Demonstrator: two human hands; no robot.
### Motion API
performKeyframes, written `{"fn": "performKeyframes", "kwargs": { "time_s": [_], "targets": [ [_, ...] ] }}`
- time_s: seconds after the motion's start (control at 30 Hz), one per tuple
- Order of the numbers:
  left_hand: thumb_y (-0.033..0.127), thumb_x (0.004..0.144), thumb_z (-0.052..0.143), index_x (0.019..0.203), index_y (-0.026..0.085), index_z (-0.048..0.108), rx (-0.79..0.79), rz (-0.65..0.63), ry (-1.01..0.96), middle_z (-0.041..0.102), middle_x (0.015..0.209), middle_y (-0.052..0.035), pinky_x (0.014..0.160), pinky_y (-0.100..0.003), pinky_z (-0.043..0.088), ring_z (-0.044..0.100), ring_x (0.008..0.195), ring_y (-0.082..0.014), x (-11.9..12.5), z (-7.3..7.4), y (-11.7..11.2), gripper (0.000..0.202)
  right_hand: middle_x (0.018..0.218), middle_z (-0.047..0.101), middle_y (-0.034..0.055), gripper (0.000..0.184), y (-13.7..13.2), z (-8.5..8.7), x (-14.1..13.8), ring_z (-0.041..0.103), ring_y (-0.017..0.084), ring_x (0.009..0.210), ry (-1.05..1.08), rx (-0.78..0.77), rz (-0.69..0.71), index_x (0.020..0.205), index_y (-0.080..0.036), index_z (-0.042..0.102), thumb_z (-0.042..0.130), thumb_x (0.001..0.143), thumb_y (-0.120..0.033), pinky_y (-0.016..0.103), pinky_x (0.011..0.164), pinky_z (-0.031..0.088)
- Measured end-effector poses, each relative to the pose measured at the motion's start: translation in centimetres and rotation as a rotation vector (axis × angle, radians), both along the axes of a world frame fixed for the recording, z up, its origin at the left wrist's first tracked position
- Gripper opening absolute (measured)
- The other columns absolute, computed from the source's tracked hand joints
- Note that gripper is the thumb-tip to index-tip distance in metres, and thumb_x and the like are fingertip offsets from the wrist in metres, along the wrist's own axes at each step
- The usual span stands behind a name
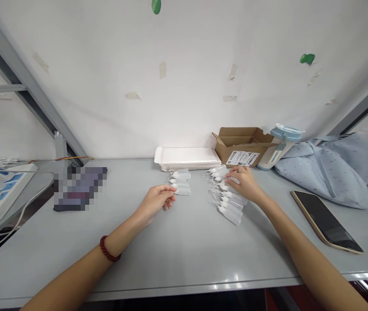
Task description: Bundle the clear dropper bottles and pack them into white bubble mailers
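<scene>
My left hand (159, 199) is closed in a pinch at the cap end of a small translucent plastic bottle (184, 191), the nearest in a short column. Other such bottles (181, 175) lie just beyond it, flat on the table, with thin tips pointing left. My right hand (243, 183) reaches into a larger group of the same bottles (232, 211). Its thumb and forefinger are pinched on one bottle (224, 186) in that group, partly covered by the fingers. Thin strands or tips stick out from the caps toward the left.
Flat white packets (187, 156) are stacked against the wall. Beside them stand an open cardboard box (243, 151) and a white-blue cup (279, 149). A pale blue cloth bag (326, 172) and a phone (326, 220) lie right. A power strip (5, 194) is far left, near a blurred dark item (82, 190).
</scene>
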State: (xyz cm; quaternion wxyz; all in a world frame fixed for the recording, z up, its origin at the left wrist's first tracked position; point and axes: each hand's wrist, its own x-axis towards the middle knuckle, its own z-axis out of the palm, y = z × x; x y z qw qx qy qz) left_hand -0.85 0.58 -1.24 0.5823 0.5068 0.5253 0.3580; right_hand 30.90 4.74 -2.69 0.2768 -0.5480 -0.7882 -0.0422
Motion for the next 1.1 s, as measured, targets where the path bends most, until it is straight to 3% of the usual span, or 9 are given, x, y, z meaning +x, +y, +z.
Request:
{"fn": "performKeyframes", "kwargs": {
  "time_s": [0.17, 0.43, 0.57, 0.77, 0.93, 1.1],
  "targets": [
    [0.023, 0.072, 0.053, 0.091, 0.012, 0.062, 0.003, 0.003, 0.02, 0.059, 0.069, -0.0013, 0.05, -0.022, 0.04, 0.05, 0.054, -0.009, 0.1, 0.2, -0.1, 0.023, 0.093, 0.062, 0.01, 0.021, 0.0, 0.4, -0.4, 0.051, 0.028, 0.09, 0.034, 0.073, 0.024, 0.072, -0.02, 0.067, 0.051, 0.082, -0.029, 0.044, 0.081, 0.041],
    [0.025, 0.074, 0.053, 0.09, 0.013, 0.061, 0.017, -0.004, 0.037, 0.059, 0.069, -0.0013, 0.049, -0.022, 0.039, 0.05, 0.054, -0.009, 0.1, 0.0, -0.1, 0.022, 0.08, 0.064, 0.0067, 0.024, -1.8, 3.1, -2.2, 0.058, 0.02, 0.075, 0.272, 0.183, 0.028, 0.082, -0.02, 0.058, 0.041, 0.09, -0.035, 0.033, 0.07, 0.044],
    [0.027, 0.074, 0.053, 0.088, 0.013, 0.061, 0.051, -0.015, 0.062, 0.059, 0.068, -0.0011, 0.049, -0.021, 0.038, 0.05, 0.053, -0.0089, 0.4, 0.1, -0.4, 0.021, 0.071, 0.06, 0.0015, 0.025, -3.1, 3.8, -3.8, 0.056, 0.015, 0.063, 0.58, 0.009, 0.092, 0.082, -0.021, 0.054, 0.039, 0.091, -0.038, 0.028, 0.064, 0.043],
    [0.028, 0.076, 0.053, 0.086, 0.015, 0.061, 0.125, -0.074, 0.072, 0.059, 0.066, 0.0001, 0.049, -0.021, 0.038, 0.05, 0.052, -0.0089, 1.1, 0.6, -1.3, 0.018, 0.073, 0.059, 0.0011, 0.027, -5.0, 4.1, -6.9, 0.056, 0.014, 0.067, 0.869, -0.28, 0.248, 0.079, -0.02, 0.052, 0.042, 0.089, -0.043, 0.028, 0.066, 0.046],
    [0.032, 0.08, 0.052, 0.088, 0.015, 0.061, 0.203, -0.183, 0.034, 0.059, 0.068, -0.0009, 0.051, -0.022, 0.039, 0.051, 0.054, -0.0096, 1.6, 1.2, -2.3, 0.021, 0.063, 0.061, -0.001, 0.028, -6.8, 4.3, -8.9, 0.057, 0.012, 0.055, 0.902, -0.556, 0.358, 0.077, -0.021, 0.042, 0.035, 0.093, -0.043, 0.025, 0.055, 0.043],
    [0.036, 0.083, 0.052, 0.098, 0.017, 0.06, 0.238, -0.252, 0.021, 0.06, 0.07, -0.0012, 0.053, -0.023, 0.04, 0.052, 0.057, -0.0105, 1.8, 1.4, -3.1, 0.027, 0.044, 0.049, -0.0079, 0.03, -7.6, 3.8, -9.7, 0.039, 0.007, 0.028, 0.823, -0.828, 0.386, 0.079, -0.02, 0.045, 0.036, 0.091, -0.046, 0.02, 0.034, 0.031]
  ]
}}
